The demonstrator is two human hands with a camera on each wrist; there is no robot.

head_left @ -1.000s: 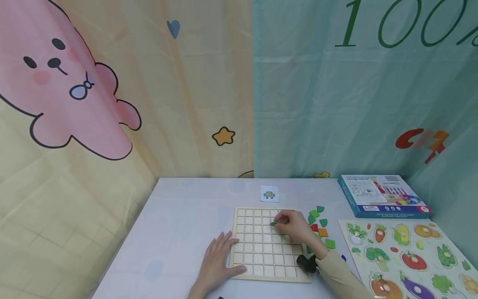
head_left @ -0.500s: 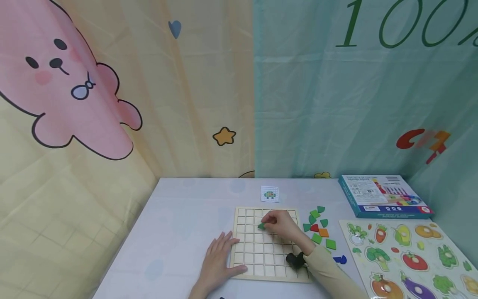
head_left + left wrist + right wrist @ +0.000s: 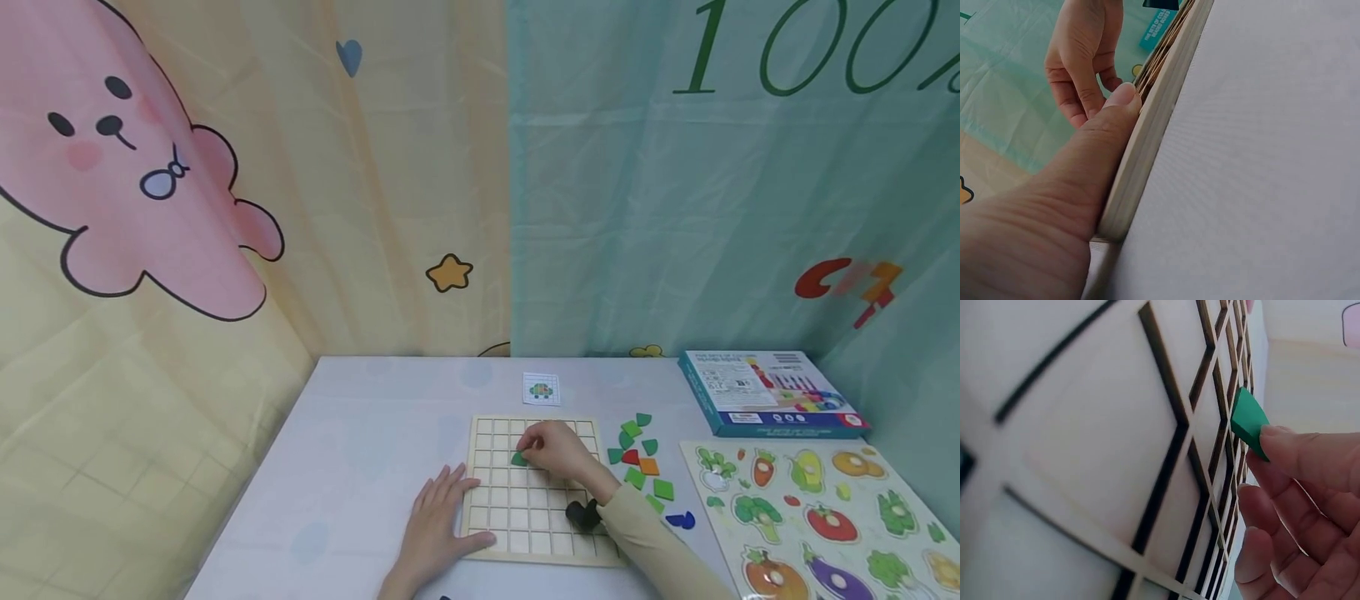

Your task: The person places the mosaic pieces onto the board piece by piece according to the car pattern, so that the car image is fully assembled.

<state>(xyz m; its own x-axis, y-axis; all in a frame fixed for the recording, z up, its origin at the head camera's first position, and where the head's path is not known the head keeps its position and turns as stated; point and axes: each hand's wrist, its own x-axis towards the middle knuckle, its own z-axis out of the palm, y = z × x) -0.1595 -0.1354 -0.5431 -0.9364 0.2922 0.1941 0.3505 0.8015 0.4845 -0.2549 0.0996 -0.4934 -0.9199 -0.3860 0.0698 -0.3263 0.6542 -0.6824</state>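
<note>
A wooden grid board [image 3: 517, 521] with white square cells lies on the table. Over its upper middle cells, my right hand [image 3: 557, 450] pinches a dark green quarter-round piece [image 3: 1249, 422] between thumb and index finger. In the right wrist view that piece stands tilted against the grid's ridges. My left hand [image 3: 437, 521] rests at the board's left edge with fingers spread, thumb lying over the lower left corner. From the left wrist view, the left thumb [image 3: 1094, 147] presses along the board's rim.
Loose green, red and orange pieces [image 3: 648, 467] lie right of the board, with blue pieces [image 3: 681, 520] nearer me. A small picture card [image 3: 541, 389] lies behind the board. At the right are a flat box [image 3: 772, 392] and a vegetable puzzle sheet [image 3: 817, 492].
My right hand has moved left over the board with the green piece, which now sits lower at the grid. The left hand has stayed in place.
</note>
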